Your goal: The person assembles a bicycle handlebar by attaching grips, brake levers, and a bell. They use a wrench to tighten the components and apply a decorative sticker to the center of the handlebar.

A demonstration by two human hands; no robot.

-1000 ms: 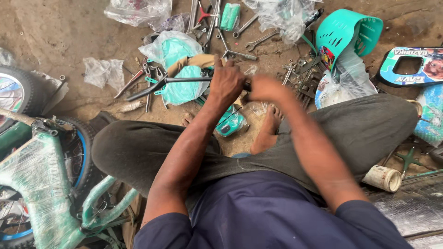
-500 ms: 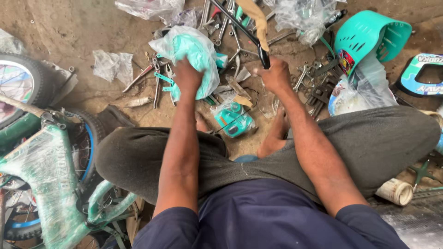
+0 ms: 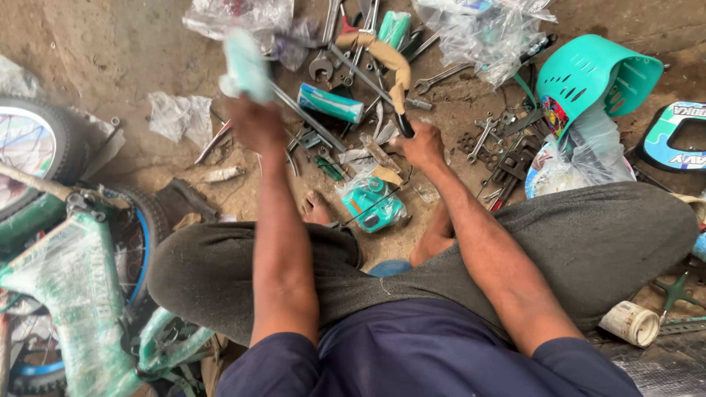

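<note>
I sit cross-legged on the dirt floor, looking down at my arms. My left hand [image 3: 254,121] is raised and grips the teal wrapped end [image 3: 245,65] of a bicycle handlebar; that end is blurred by motion. My right hand [image 3: 421,143] holds the black bar [image 3: 403,121] where its tan paper-wrapped curve [image 3: 388,60] rises. The metal bar [image 3: 309,117] runs between both hands. Under them lie a loose teal grip [image 3: 330,103] and a teal part in clear plastic [image 3: 373,206].
Wrenches and small metal parts [image 3: 485,136] litter the ground ahead. A teal plastic basket [image 3: 592,77] and plastic bags [image 3: 485,29] lie at the right. A wrapped teal bicycle frame [image 3: 70,294] and wheel [image 3: 33,147] stand at my left. A small tin [image 3: 629,323] sits by my right knee.
Both hands have lifted the handlebar up off the ground and away from my lap. The left hand has swung upward with the teal end; the right has moved along the tan-wrapped bend.
</note>
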